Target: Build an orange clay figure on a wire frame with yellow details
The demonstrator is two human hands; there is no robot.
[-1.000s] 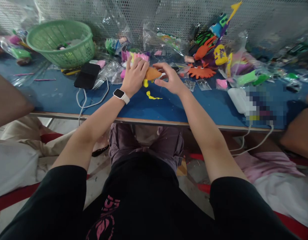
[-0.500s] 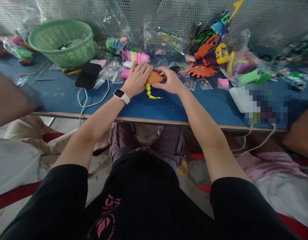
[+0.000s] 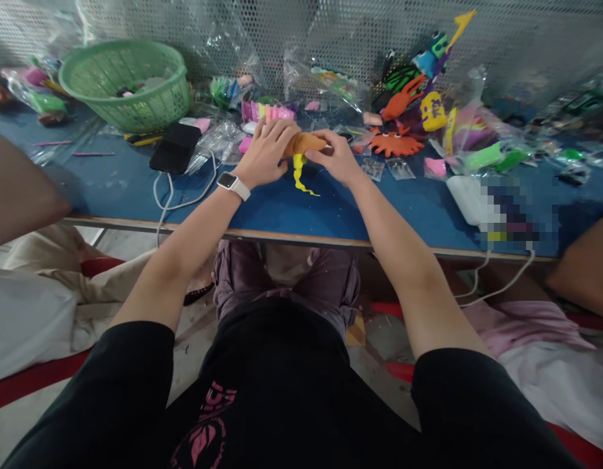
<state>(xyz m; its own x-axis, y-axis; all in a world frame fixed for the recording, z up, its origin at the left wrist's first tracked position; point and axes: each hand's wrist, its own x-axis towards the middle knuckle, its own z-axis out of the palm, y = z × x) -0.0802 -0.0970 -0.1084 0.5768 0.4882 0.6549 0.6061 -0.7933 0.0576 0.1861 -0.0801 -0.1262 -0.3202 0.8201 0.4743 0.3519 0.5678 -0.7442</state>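
A brown clay piece (image 3: 305, 143) with a rounded body is held between my two hands over the blue table. A thin yellow clay strand (image 3: 299, 174), lumpy and tapering, hangs from its near side. My left hand (image 3: 268, 151), with a white watch on its wrist, wraps over the left part of the brown piece. On the other side, my right hand (image 3: 336, 158) pinches the right end between thumb and fingers. Part of the brown piece is hidden under my fingers. Behind my left hand lies a pink block (image 3: 245, 144), and a row of coloured clay strips (image 3: 269, 112).
A green basket (image 3: 128, 85) stands back left, beside a black phone (image 3: 175, 147) with a white cable. Orange crab-like clay figure (image 3: 396, 142) and a white power bank (image 3: 462, 198) are on the right. Seated people are close on both sides. The table's front edge (image 3: 301, 240) crosses before me.
The brown piece has been tilted and shifted slightly right, and the yellow strand now hangs more fully in view. My right fingers have closed in over its right end.
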